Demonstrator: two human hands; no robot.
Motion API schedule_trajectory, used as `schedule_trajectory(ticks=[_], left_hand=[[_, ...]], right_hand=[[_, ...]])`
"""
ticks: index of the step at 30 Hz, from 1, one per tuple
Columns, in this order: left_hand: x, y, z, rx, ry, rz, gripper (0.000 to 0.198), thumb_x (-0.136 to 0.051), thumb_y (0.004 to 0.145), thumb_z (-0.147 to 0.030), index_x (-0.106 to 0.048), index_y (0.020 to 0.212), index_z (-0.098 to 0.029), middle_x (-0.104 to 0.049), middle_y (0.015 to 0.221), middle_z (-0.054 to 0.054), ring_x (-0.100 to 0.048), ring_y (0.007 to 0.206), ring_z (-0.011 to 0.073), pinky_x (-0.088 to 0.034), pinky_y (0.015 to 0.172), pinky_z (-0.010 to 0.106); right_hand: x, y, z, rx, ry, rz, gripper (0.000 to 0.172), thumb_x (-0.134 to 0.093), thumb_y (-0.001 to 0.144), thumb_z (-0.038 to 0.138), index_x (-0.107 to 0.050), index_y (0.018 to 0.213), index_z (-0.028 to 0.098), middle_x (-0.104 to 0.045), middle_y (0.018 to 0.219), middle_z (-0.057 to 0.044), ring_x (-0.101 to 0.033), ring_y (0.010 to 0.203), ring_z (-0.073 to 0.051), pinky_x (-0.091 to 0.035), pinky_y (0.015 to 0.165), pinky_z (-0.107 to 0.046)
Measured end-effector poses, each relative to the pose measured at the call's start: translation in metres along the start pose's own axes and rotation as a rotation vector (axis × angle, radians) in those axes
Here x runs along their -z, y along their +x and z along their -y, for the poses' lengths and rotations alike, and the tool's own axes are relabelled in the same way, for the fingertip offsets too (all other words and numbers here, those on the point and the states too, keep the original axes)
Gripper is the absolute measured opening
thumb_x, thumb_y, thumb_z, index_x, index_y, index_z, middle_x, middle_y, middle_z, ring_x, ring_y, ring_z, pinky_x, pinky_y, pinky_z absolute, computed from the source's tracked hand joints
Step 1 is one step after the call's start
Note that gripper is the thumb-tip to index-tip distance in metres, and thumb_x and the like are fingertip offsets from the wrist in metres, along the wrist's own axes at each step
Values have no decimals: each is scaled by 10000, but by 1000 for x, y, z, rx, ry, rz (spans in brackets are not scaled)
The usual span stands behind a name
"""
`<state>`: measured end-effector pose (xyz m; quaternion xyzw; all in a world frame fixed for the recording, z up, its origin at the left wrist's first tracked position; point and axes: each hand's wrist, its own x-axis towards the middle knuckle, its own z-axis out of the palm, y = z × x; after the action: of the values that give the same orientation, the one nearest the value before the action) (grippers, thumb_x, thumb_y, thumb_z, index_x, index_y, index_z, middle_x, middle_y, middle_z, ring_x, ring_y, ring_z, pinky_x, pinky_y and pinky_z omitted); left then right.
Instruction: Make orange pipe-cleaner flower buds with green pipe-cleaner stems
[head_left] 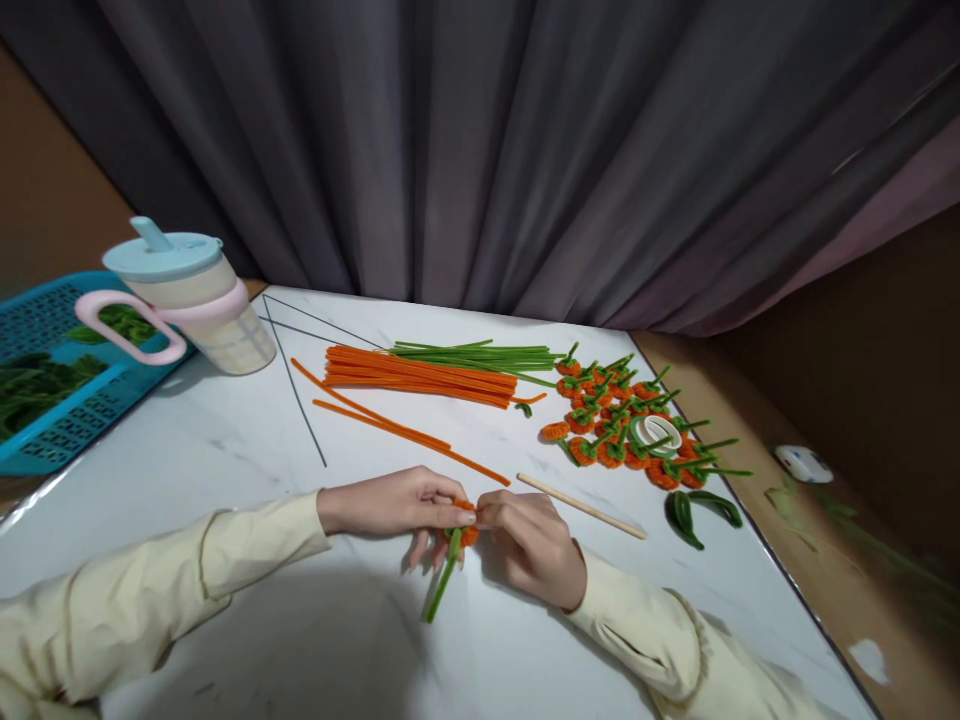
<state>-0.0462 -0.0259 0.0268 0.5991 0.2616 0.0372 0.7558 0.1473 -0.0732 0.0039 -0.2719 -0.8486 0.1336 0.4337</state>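
My left hand [409, 503] pinches a small orange pipe-cleaner craft [469, 536] between thumb and fingers, low over the table. Its green pipe-cleaner stem [442, 580] points down toward me. From the other side, the fingertips of my right hand [536, 545] are closed at the craft's orange edge; whatever lies between them is hidden. Just beyond my right hand lies a thin wooden stick [581, 505]. Loose orange pipe cleaners [390, 424] stretch across the table in front of my left hand.
Orange pipe cleaners [420, 378] and green ones [472, 355] lie bundled at the back. Several finished orange-and-green crafts [611, 455] cluster right, with a tape roll [658, 434] among them. Green pieces [681, 520] lie nearby. A tumbler [217, 320] and a blue basket [67, 425] stand left.
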Motion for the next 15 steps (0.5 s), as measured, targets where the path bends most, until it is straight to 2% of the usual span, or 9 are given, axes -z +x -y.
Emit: schedule_trajectory(ticks=[7,10,12,15], left_hand=[[0,-2,-3,-1,42,6,381,-506,860,-511,-559,785,-142,-578,578,-13,-499,399,61,-392,373,148],[1,-2,0,17,43,-10,391,-494,861,-524,-558,796,-143,-561,558,-21,-498,399,64,-385,364,146],[2,-3,2,27,42,-21,396,-485,865,-528,-555,795,-144,-551,537,-30,-482,378,58,-374,359,147],[3,-3,4,39,29,-21,397,-485,861,-537,-541,797,-149,-544,504,-46,-447,336,53,-358,354,155]], right_hand=[[0,-1,1,-30,80,35,225,-359,773,22,-505,813,189,-611,721,-57,-562,597,-130,-435,522,-227],[1,2,0,-105,168,36,201,-380,818,56,-527,782,189,-624,712,-57,-589,638,-132,-460,546,-227],[2,5,0,-241,272,51,179,-429,858,120,-549,743,187,-636,696,-52,-600,629,-128,-475,555,-225],[1,8,-3,-558,571,109,180,-565,850,278,-568,703,173,-629,636,-35,-565,495,-109,-465,488,-227]])
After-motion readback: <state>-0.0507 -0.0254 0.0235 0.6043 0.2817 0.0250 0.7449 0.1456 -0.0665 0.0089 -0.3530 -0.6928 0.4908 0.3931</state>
